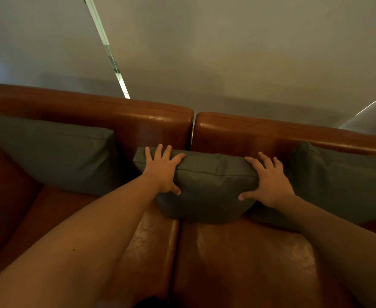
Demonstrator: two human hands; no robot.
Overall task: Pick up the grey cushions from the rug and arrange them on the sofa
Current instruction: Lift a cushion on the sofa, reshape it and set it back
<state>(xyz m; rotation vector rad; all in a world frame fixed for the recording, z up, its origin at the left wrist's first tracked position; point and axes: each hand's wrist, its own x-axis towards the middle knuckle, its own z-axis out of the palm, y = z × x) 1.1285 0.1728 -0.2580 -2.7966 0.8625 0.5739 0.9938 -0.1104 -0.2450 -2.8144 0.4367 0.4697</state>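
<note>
The middle grey cushion (207, 185) sat on the sofa (120, 121), leaning against the backrest right over the gap between the two seats. It bulged and creased under the grip, so I judged it soft, light and easy to squash, best held by its two ends. The left hand (163, 172) clasped one end, fingers spread over the top, thumb in front. The right hand (269, 183) clasped the other likewise. Beyond each hand, another grey cushion (53, 156) and a third (342, 185) leaned upright.
</note>
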